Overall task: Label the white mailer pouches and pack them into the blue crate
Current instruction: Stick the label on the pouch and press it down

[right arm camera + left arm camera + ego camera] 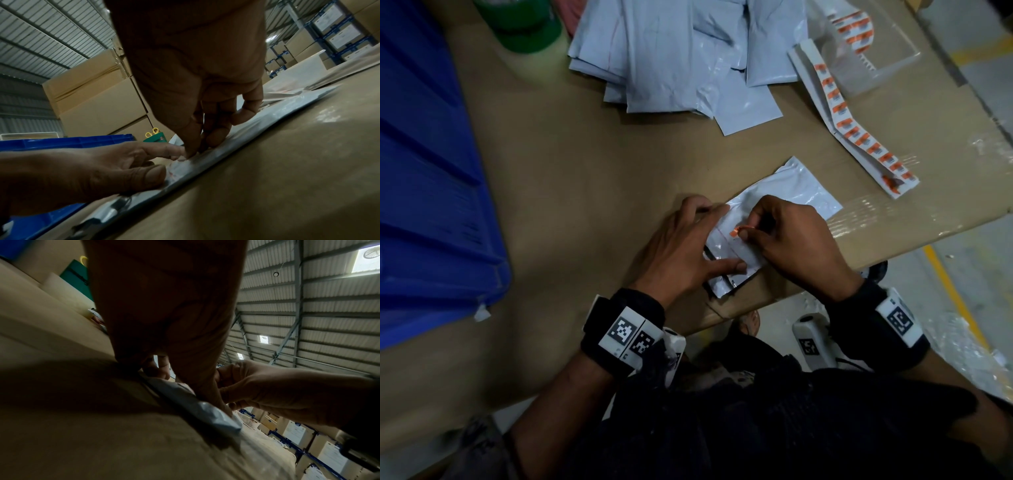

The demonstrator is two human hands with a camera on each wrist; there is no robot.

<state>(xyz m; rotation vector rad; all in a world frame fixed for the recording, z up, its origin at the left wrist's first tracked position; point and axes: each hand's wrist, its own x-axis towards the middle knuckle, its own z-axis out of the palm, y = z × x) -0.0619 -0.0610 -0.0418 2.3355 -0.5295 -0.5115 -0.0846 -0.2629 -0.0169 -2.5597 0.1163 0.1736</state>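
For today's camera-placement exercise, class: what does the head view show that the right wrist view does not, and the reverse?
Only the head view shows the orange label pinched by the right hand, the label strip, and the pile of unlabelled pouches. Only the right wrist view shows stacked cardboard boxes and the roof. Both show the left hand pressing the white mailer pouch on the table, and the blue crate.
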